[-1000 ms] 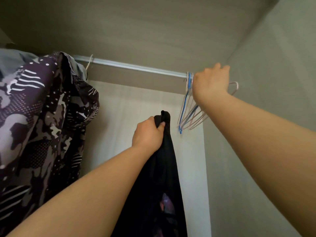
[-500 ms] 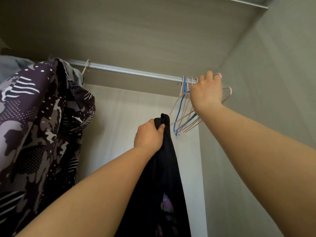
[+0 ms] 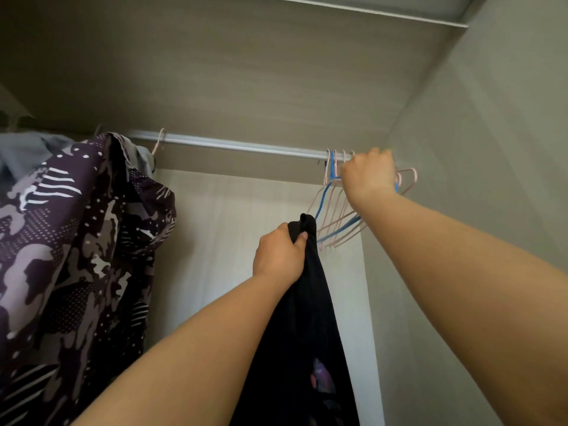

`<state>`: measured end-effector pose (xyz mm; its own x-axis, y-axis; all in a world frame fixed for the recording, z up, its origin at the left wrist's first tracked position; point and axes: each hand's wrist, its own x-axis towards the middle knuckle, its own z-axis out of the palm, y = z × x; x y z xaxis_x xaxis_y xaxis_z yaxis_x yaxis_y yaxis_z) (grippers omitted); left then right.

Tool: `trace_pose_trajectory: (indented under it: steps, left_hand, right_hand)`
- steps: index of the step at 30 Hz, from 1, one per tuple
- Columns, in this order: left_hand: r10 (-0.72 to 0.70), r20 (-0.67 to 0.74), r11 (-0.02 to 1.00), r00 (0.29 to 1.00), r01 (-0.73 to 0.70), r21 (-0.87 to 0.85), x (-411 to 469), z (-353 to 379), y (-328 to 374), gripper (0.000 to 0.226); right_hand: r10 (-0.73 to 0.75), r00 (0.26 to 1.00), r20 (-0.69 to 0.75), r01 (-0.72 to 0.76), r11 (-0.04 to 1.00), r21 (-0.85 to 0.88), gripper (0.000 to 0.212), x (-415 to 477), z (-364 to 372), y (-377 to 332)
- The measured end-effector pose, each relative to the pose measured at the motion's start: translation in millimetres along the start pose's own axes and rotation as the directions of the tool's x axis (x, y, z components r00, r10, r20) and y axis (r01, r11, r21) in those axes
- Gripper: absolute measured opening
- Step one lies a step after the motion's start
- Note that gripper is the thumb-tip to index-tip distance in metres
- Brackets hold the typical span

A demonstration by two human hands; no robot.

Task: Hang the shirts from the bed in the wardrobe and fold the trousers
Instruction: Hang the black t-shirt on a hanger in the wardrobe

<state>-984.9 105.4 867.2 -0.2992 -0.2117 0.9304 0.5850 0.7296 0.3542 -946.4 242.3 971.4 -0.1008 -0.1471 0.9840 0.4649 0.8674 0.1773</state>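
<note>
Black fabric shirt point(image 3: 307, 302), its top gripped in our left hand point(image 3: 278, 256), hangs below the grip; up-right of it, our right hand point(image 3: 367, 176) curls round pink and blue wire hangers point(image 3: 335, 225) on the silver rail point(image 3: 246, 146).

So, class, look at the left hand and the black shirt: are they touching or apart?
Touching. The head view shows the left hand gripping the bunched top of the black shirt, thumb pressed onto the fabric.

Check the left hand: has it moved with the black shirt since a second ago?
Yes. The left hand, gripping the black shirt, has shifted right and slightly up, closer to the end of the rail where the hangers hang.
</note>
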Motion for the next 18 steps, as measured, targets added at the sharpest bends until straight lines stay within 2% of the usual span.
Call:
trace_pose_trajectory:
  steps: [8, 15, 18]
  left_hand:
    - [-0.021, -0.027, 0.999, 0.999, 0.022, 0.028, 5.8, -7.5, -16.3, 0.03]
    - [-0.001, 0.02, 0.994, 1.0, -0.001, 0.112, 5.5, -10.8, -21.0, 0.025]
    - [-0.022, 0.085, 0.994, 0.996, 0.013, 0.104, 2.0, -12.7, -28.2, 0.023]
  right_hand:
    - [0.015, 0.999, -0.042, -0.005, 0.97, 0.244, 0.019, 4.4, -1.1, -3.3]
    - [0.013, 0.995, -0.098, 0.013, 0.966, 0.257, 0.022, 2.7, -1.3, -9.0]
    - [-0.003, 0.994, -0.106, 0.035, 0.955, 0.294, 0.021, -1.0, 2.9, -13.7]
